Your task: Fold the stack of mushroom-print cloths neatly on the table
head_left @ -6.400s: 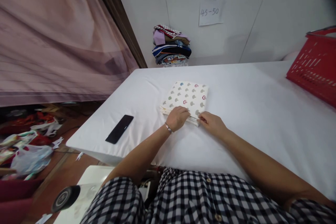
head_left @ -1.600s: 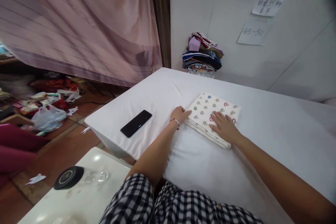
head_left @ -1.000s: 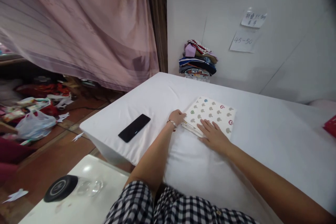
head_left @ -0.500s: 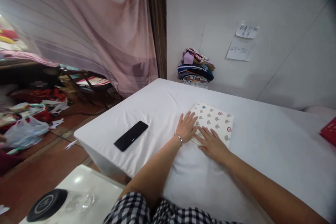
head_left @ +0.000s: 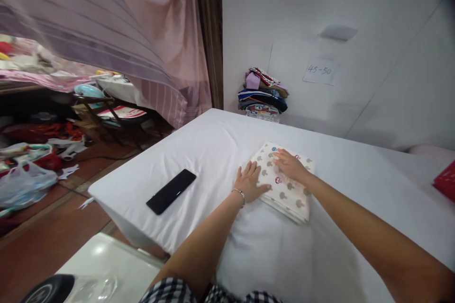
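A folded cream cloth with a grey, red and blue mushroom-like print lies on the white-covered table, its layers showing along the near edge. My left hand, with a bracelet at the wrist, rests flat with fingers spread on the cloth's left side. Over the upper middle of the cloth is my right hand, its fingers stretched out on the fabric and partly hiding the print. Neither hand grips anything.
A black phone lies on the white table to the left. Folded clothes are stacked by the wall. A red object sits at the right edge. A white stand with a black round item is at lower left.
My right hand has moved from the cloth's near edge up to its far part. More printed cloth shows on the near side. The upper wall paper has lifted, and the curtain has shifted.
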Demonstrator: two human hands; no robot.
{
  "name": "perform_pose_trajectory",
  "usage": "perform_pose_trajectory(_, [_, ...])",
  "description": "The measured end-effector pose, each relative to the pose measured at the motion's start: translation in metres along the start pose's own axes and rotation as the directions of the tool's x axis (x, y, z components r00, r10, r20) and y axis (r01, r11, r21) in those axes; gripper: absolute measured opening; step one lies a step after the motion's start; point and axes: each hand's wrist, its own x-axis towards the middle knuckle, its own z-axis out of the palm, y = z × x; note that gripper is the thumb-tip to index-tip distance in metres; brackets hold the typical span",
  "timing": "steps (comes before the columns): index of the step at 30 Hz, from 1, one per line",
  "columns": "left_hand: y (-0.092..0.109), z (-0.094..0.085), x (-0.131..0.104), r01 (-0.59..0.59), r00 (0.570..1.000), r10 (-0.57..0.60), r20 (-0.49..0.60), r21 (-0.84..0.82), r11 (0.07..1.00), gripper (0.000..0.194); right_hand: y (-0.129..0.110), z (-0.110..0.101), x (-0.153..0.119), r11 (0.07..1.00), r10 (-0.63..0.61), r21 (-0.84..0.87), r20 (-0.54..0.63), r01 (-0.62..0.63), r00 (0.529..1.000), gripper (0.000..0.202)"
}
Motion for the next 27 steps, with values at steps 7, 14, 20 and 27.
perform_pose_trajectory(7, [0.000, -0.005, -0.002, -0.003, 0.999, 0.004, 0.044, -0.036, 0.999, 0.097, 0.050, 0.021, 0.035, 0.896, 0.180, -0.416, 0.023, -0.154, 0.983, 0.057])
perform_pose_trajectory(14, [0.001, -0.006, -0.002, 0.016, 0.997, -0.012, 0.073, -0.054, 0.998, 0.099, 0.053, 0.023, 0.037, 0.907, 0.196, -0.388, 0.044, -0.164, 0.980, 0.058])
perform_pose_trajectory(20, [0.001, -0.008, -0.003, 0.016, 0.997, -0.011, 0.078, -0.069, 0.997, 0.100, 0.080, -0.014, 0.043, 0.929, 0.328, -0.192, 0.032, -0.316, 0.944, 0.063])
perform_pose_trajectory(27, [0.000, -0.008, -0.002, 0.018, 0.996, -0.012, 0.086, -0.070, 0.997, 0.101, 0.116, -0.028, 0.008, 0.801, 0.599, 0.079, -0.073, -0.594, 0.798, 0.075])
